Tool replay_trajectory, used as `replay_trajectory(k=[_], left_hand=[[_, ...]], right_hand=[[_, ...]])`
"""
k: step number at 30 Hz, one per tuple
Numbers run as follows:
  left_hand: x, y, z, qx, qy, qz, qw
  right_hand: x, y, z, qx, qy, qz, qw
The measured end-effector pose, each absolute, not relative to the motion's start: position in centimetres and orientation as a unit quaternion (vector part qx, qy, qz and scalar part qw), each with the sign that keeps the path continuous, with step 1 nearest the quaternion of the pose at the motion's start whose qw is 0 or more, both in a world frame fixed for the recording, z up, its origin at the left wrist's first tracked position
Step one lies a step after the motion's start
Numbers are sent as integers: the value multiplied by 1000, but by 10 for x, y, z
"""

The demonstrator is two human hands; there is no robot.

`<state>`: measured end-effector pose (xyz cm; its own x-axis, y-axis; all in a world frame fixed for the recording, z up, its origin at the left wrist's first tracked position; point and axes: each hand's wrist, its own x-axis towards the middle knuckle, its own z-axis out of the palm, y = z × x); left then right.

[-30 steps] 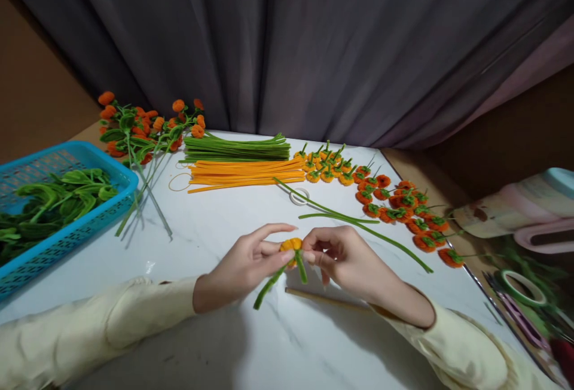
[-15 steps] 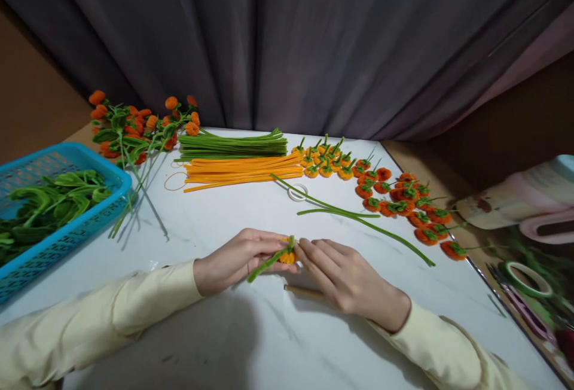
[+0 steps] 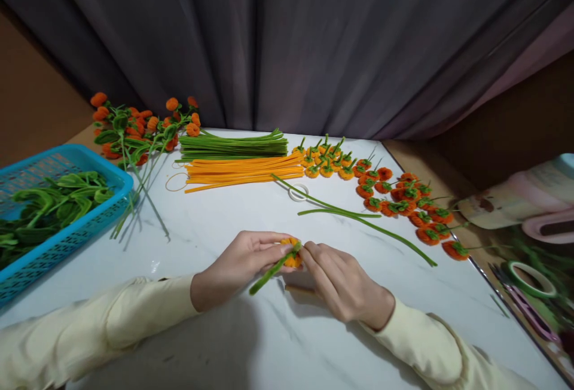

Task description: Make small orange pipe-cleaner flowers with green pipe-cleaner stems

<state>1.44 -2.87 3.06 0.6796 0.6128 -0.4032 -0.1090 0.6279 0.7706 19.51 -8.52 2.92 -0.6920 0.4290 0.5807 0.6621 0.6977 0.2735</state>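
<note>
Two hands, lower centre of the frame: left hand (image 3: 240, 267), its grip pinching a yellow-orange ribbed piece (image 3: 293, 261) and the green fuzzy strip (image 3: 266, 279) lying across it; right hand (image 3: 343, 279), fingertips drawn together at the piece's right edge, anything pinched there hidden. Strip's free end points lower left. Principal risk: should the left thumb press too loosely, the strip could turn or slip off centre; too hard a squeeze might flatten the ribs; an uneven pull from the right might set the strip askew. One thin stick (image 3: 296, 289), partly behind the right hand: could roll if a knuckle brushes it. One pair of pink-handled scissors (image 3: 533, 315) and one green tape roll (image 3: 542, 292), lower right. One blue basket (image 3: 85, 225) of green leaves (image 3: 67, 195), left. Loose green lengths (image 3: 368, 219), right of centre, one passing over a white ring (image 3: 291, 195): a forward-reaching sleeve could sweep both along the surface (image 3: 233, 213). Orange pieces (image 3: 428, 234), right, and small yellow pieces (image 3: 347, 173), beyond, closely set: a careless reach could scatter them. One yellow-orange bundle (image 3: 242, 170) and one green bundle (image 3: 233, 147), upper centre, no tie showing: mixing possible if knocked. One flower bunch (image 3: 119, 133), upper left. Far limit: dark curtain (image 3: 287, 43).
</note>
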Motion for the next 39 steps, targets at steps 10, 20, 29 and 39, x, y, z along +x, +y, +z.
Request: replay_trajectory(k=[10, 20, 29, 39], left_hand=[[12, -21, 15, 412, 329, 224, 820], [10, -17, 13, 403, 321, 235, 824], [9, -21, 10, 420, 320, 196, 826], [10, -24, 8, 510, 266, 164, 802]], right_hand=[[196, -86, 4, -403, -864, -66, 295], [191, -89, -3, -476, -769, 182, 385], [194, -80, -4, -507, -663, 316, 451], [194, -74, -4, -453, -535, 545, 460]])
